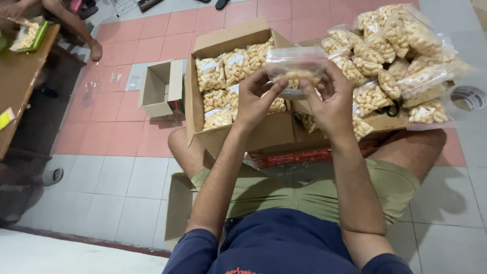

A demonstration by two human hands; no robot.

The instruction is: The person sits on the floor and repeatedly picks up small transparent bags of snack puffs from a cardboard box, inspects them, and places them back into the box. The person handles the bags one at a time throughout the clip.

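A seated person holds a small clear bag of pale puffed snacks up at centre frame, the left hand and right hand each closed on it in a narrow grip, thumbs and fingertips pinching its lower edge from either side. Just behind the bag, an open cardboard box holds rows of similar filled bags; the raised bag and hands cover part of its contents. At upper right, a loose heap of filled bags rests on a second carton, most of which is hidden beneath the pile. A smaller empty box sits on the tiled floor left of centre, and a flattened piece of cardboard lies by the person's knee. At the upper left corner, another person's arm hangs beside a wooden counter bearing a green tray of snacks; that person is cut off by the frame edge. A roll of tape shows at the right edge.
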